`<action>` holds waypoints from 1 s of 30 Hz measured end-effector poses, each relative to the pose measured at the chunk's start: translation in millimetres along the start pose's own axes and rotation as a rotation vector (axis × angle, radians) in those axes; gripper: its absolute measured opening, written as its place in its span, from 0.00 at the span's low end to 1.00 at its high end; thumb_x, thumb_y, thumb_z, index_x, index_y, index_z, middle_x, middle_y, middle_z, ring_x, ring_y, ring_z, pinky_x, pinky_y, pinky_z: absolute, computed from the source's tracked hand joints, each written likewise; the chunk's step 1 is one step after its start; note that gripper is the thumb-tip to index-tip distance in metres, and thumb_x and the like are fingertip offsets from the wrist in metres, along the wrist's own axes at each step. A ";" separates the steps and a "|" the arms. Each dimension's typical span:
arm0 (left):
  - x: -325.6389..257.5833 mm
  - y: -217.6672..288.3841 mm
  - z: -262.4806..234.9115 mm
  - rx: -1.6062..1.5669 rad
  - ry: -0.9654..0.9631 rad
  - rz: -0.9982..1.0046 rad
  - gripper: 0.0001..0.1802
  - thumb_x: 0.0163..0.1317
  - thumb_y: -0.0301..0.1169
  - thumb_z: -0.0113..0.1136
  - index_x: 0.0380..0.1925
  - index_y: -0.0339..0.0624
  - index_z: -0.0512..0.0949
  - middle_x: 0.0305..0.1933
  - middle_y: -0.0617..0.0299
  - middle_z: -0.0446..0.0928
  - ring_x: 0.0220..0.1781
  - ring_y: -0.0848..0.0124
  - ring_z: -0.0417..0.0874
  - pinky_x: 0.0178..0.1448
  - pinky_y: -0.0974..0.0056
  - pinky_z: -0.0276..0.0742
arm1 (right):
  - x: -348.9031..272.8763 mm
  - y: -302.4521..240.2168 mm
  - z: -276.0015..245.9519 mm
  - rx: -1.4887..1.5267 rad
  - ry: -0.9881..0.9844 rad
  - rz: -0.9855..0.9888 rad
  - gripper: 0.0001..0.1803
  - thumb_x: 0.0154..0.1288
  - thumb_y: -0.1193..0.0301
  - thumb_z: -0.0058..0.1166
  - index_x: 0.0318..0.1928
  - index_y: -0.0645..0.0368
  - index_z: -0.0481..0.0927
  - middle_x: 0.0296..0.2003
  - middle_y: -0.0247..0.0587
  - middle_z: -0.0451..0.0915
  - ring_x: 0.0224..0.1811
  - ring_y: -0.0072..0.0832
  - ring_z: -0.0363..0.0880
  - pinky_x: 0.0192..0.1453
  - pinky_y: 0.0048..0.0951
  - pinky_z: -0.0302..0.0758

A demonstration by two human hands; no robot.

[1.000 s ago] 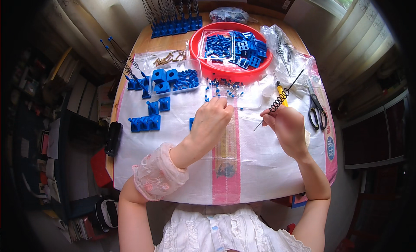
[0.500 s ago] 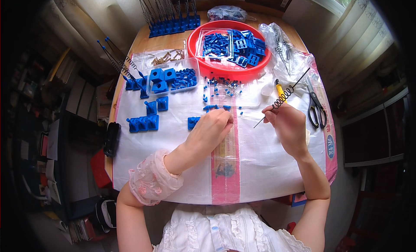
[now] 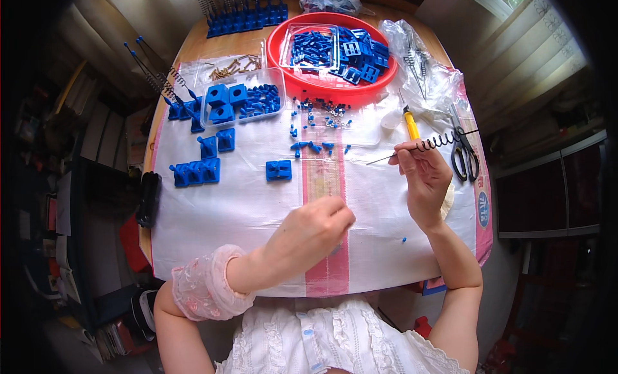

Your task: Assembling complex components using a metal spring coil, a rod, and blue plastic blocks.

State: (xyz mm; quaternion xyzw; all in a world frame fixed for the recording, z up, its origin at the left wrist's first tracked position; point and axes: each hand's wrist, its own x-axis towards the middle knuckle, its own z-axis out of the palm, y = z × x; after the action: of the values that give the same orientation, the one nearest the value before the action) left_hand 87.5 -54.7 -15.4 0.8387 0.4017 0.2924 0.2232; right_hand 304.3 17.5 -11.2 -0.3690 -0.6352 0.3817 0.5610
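My right hand (image 3: pixel 426 184) pinches a thin black wire spring (image 3: pixel 438 141), coiled along its middle, with straight ends sticking out both ways. My left hand (image 3: pixel 318 227) hovers over the pink stripe with its fingers closed; whatever they hold, if anything, is hidden. Beyond it sits a blue block (image 3: pixel 279 170) with a raised middle. Several small blue pegs (image 3: pixel 314 147) lie in a loose row farther back. One tiny blue piece (image 3: pixel 404 239) rests on the cloth between my left hand and my right forearm.
A red basin (image 3: pixel 273 55) of blue parts stands at the back, near a clear box (image 3: pixel 283 103) of blue pieces. Assembled blue bases (image 3: pixel 196 172) sit at the left. A yellow-handled tool (image 3: pixel 411 124) and black scissors (image 3: pixel 473 165) lie at the right, by plastic bags (image 3: pixel 412 65).
My left hand has drawn back toward me from the peg row. The spring in my right hand has tilted closer to level. A tiny blue piece now shows on the near cloth. The view has shifted slightly.
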 end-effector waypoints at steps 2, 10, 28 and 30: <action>-2.0 14.3 5.9 0.055 -0.196 0.071 0.07 0.57 0.22 0.61 0.36 0.34 0.77 0.38 0.58 0.76 0.40 0.63 0.82 0.41 0.64 0.81 | 3.8 1.4 -8.4 -0.010 0.063 -0.028 0.05 0.71 0.78 0.57 0.44 0.66 0.80 0.37 0.36 0.84 0.38 0.19 0.82 0.38 0.18 0.72; 31.6 57.4 91.6 0.169 -0.124 0.401 0.09 0.49 0.27 0.59 0.30 0.34 0.78 0.37 0.57 0.73 0.40 0.67 0.78 0.40 0.67 0.79 | 9.5 2.0 -12.8 -0.026 0.052 -0.055 0.05 0.71 0.78 0.56 0.45 0.66 0.80 0.37 0.36 0.84 0.37 0.18 0.81 0.36 0.18 0.70; 12.2 -12.0 1.4 -0.459 -0.169 -0.220 0.10 0.61 0.22 0.61 0.39 0.38 0.70 0.35 0.58 0.76 0.34 0.70 0.79 0.39 0.65 0.76 | 7.0 -2.2 -13.1 -0.038 0.011 -0.026 0.06 0.71 0.77 0.57 0.45 0.66 0.80 0.37 0.36 0.83 0.37 0.18 0.81 0.36 0.18 0.70; 7.1 -28.3 -6.4 -0.638 -0.101 -0.368 0.08 0.65 0.24 0.60 0.39 0.39 0.70 0.35 0.62 0.75 0.34 0.76 0.77 0.38 0.69 0.75 | 6.6 2.0 -14.1 -0.021 -0.001 -0.026 0.06 0.72 0.76 0.56 0.45 0.66 0.80 0.37 0.36 0.83 0.37 0.19 0.81 0.36 0.18 0.70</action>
State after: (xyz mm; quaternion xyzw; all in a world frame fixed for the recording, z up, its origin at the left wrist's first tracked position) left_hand 71.5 -31.8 -25.7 0.6540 0.4230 0.3158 0.5419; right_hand 317.7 25.3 -9.0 -0.3665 -0.6442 0.3677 0.5617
